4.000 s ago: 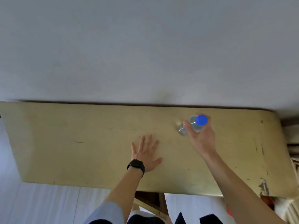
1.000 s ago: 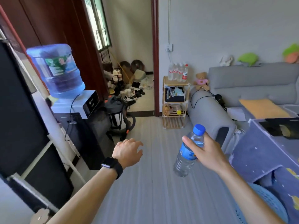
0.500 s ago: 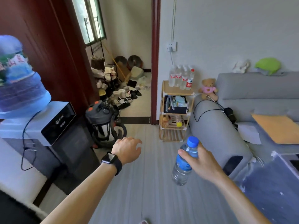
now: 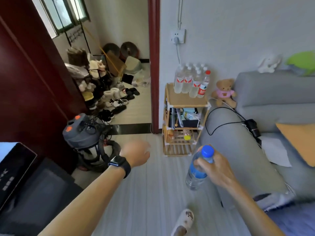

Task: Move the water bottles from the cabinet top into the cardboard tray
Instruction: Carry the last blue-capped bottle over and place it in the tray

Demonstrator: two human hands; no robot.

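Observation:
My right hand (image 4: 215, 169) grips a clear water bottle (image 4: 196, 174) with a blue cap and blue label by its upper part, holding it over the grey floor. My left hand (image 4: 136, 155), with a black watch at the wrist, is loosely closed, holds nothing and is blurred. Ahead, several water bottles (image 4: 190, 81) stand in a cardboard tray (image 4: 185, 99) on top of a small bamboo shelf by the wall.
A grey sofa (image 4: 247, 159) with a teddy bear (image 4: 224, 92) runs along the right. A vacuum cleaner (image 4: 85, 138) stands at the left by a dark red door. A black appliance (image 4: 20, 184) fills the lower left. Shoes lie beyond the doorway. My slippered foot (image 4: 185, 220) shows below.
Four seconds ago my right hand took the bottle off the cabinet top. Since then the view has moved closer to the bamboo shelf; both hands stay out in front, the bottle still held.

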